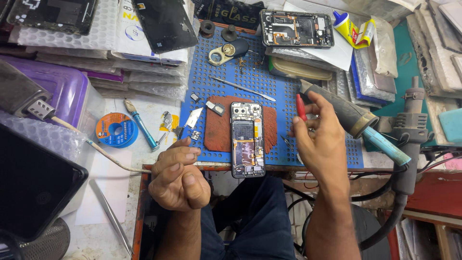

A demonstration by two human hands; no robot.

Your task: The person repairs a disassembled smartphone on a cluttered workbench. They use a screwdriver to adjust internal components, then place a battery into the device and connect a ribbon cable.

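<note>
Head view, the only one here, so everything is placed off the opened phone (247,139). It lies back-off and face down on a reddish-brown pad (217,131), which sits on the blue perforated mat (274,82), with the phone's bottom end hanging a bit over the front edge of the desk (120,108).

The right hand (317,142) is raised just right of the phone. Its fingers (304,126) are pinched narrow around a small red-handled tool (301,107), most likely a screwdriver, though the tip is hidden behind the hand. The left hand (179,177) sits lower left of the phone at the desk edge, curled into a loose fist. I can't tell if anything is inside it; it isn't touching the phone.

Just left of the phone's top end there are small metal shields and brackets (195,118) lying loose on the mat. A thin metal spudger (243,88) lies above the phone, and a second stripped phone (297,28) sits well up and to the right. A hot-air handle (358,120) rests just right of the right hand.

My take on doing this well: get the left hand onto the phone's frame before the driver comes down, since that overhang could let it rock. Keep the driver straight upright, press lightly, and park each screw beside its own shield.
</note>
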